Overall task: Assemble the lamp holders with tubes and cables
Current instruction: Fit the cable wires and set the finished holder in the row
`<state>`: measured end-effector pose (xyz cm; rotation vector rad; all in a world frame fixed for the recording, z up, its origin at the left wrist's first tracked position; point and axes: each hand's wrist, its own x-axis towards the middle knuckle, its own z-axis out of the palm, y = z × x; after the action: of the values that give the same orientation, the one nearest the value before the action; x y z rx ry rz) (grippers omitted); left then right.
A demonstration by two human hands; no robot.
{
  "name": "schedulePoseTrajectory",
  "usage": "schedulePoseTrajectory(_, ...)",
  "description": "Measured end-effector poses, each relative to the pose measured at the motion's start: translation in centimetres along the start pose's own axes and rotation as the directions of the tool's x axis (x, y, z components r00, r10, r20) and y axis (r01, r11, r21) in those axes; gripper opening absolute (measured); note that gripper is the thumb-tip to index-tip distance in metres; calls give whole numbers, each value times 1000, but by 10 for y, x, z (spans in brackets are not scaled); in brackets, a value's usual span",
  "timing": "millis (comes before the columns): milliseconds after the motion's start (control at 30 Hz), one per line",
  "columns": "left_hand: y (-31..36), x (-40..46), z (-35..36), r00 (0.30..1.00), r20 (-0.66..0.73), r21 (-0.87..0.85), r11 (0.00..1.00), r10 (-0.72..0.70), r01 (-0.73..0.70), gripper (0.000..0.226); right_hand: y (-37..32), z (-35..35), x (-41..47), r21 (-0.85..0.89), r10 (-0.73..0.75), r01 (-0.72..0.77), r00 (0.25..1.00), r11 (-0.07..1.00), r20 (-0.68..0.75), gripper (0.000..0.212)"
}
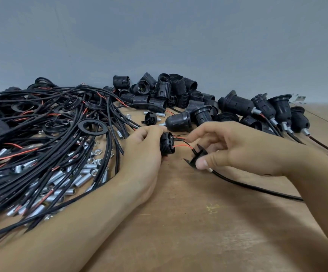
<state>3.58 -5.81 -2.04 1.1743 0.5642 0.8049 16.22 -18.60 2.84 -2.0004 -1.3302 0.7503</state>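
My left hand grips a black threaded lamp holder body just above the table. Red and black wires run from its open end to a black holder cap, which my right hand pinches between thumb and fingers. A black cable leaves the cap under my right thumb and trails right along the table beneath my right forearm. The gap between body and cap is a few centimetres.
A tangle of black and red cables with black rings fills the left. Metal tubes and nuts lie under it. Loose holder bodies pile at the back; assembled holders lie back right on the wooden table.
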Motion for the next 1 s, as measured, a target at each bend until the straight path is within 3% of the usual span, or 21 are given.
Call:
schedulePoseTrajectory(100, -2, -2, -1, 999, 38, 33, 999, 20, -21, 17, -1, 2, 1, 233, -59, 57, 998, 971, 3, 34)
schedulePoseTrajectory(200, -3, -2, -2, 999, 38, 36, 999, 39, -41, 16, 0, 6, 2, 455, -38, -14, 994, 890, 103, 45)
schedulePoseTrajectory(400, -2, -4, -3, 986, 109, 65, 989, 123, -131, 17, 1, 10, 6, 605, -71, -26, 988, 796, 136, 43)
schedulePoseTrajectory(667, -3, -4, -5, 964, 168, 107, 968, 206, -226, 18, -1, 16, 9, 583, -39, 18, 999, 812, 23, 40)
schedulePoseTrajectory(833, -2, -5, -5, 913, 158, 264, 875, 376, -406, 19, -5, 23, 10, 543, -30, 76, 995, 836, -93, 16)
schedulePoseTrajectory(1000, -3, -5, -6, 888, 154, 324, 827, 433, -459, 12, -4, 28, 13, 527, 12, 88, 983, 845, -182, 14)
